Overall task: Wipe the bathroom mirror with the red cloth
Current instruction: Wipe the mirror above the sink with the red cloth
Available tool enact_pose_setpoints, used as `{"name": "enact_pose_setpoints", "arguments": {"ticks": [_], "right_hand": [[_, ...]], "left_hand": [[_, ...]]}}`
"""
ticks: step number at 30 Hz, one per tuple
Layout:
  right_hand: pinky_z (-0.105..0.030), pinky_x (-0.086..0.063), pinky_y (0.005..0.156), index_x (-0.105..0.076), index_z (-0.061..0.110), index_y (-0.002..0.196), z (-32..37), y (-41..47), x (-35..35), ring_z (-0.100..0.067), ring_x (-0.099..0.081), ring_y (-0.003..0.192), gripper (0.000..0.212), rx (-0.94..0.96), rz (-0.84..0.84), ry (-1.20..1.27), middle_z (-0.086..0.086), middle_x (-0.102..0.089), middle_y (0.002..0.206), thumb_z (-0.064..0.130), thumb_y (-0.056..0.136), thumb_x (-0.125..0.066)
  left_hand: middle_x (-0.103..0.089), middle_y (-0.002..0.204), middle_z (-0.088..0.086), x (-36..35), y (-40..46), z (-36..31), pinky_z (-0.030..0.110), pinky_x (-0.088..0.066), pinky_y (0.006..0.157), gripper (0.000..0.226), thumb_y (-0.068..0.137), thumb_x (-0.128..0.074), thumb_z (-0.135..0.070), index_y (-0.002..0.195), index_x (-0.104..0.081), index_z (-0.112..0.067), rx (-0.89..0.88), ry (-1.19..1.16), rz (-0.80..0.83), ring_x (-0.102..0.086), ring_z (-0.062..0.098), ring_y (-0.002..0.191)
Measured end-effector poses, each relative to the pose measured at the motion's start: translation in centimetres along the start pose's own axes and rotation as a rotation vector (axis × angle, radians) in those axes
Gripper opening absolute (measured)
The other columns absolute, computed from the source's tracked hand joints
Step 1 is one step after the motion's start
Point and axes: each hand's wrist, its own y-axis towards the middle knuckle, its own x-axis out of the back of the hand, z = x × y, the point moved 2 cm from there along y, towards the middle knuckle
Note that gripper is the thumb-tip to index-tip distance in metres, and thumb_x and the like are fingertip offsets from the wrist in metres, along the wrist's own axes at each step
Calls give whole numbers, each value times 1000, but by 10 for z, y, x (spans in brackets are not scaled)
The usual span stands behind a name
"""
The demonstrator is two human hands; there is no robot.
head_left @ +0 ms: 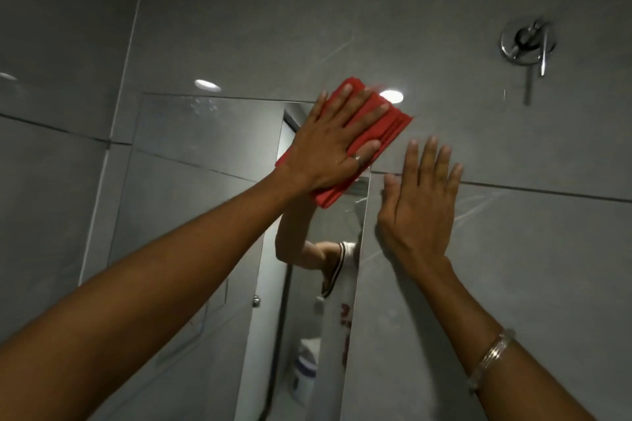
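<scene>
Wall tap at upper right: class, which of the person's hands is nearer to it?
Right. The right hand lies flat on the tiles below-left of the tap; the left hand is farther left.

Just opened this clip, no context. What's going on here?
A person is wiping a wall mirror in a grey-tiled bathroom. The left hand presses a folded red cloth flat against the mirror's top right corner, fingers spread over it. The right hand rests open on the tile wall just beside the mirror's right edge, holding nothing. A chrome tap sits higher up on the wall.
</scene>
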Motion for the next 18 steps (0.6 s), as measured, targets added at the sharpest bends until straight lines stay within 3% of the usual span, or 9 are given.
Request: {"name": "enact_pose_setpoints", "arguments": {"ticks": [6, 12, 18], "right_hand": [[-60, -2, 133, -1, 21, 170, -7, -3, -17, -29, 8, 166, 75, 83, -25, -117, -8, 7, 179, 61, 106, 0], [-60, -3, 133, 1, 22, 170, -8, -8, -22, -31, 8, 165, 77, 95, -28, -134, -8, 9, 178, 63, 105, -2], [-61, -5, 132, 2, 21, 170, -7, -10, -25, -31, 7, 166, 77, 85, -47, -138, -8, 9, 179, 63, 105, -5]], "left_hand": [[-4, 177, 3, -5, -5, 22, 53, 5, 131, 71, 106, -25, -61, 167, -13, -27, 115, -39, -44, 3, 26, 164], [7, 177, -2, 0, -57, 104, 50, 9, 130, 68, 107, -20, -60, 166, 4, -34, 356, -11, -84, 9, 24, 163], [-4, 176, 0, 22, -117, 211, 49, 6, 131, 67, 106, -16, -60, 167, -9, -32, 630, -54, -122, 3, 21, 163]]}}
